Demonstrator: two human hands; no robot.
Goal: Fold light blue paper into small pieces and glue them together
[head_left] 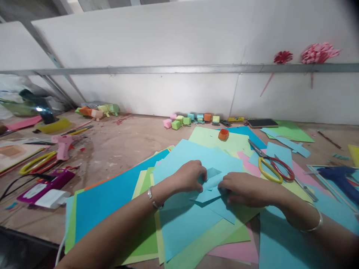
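Left hand and right hand are both on a small folded blue paper, mid-tabletop, on top of a pile of coloured sheets. Left grip: fingertips pressed together, pinching the paper's left edge; right grip: fingers closed down on its right edge, thumb hidden. Scissors just right of the hands, orange box behind them, pink glue gun well off left.

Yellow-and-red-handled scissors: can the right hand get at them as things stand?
Probably yes: the scissors lie uncovered just beyond the right hand, nothing between, though it pinches a small light-blue folded paper.
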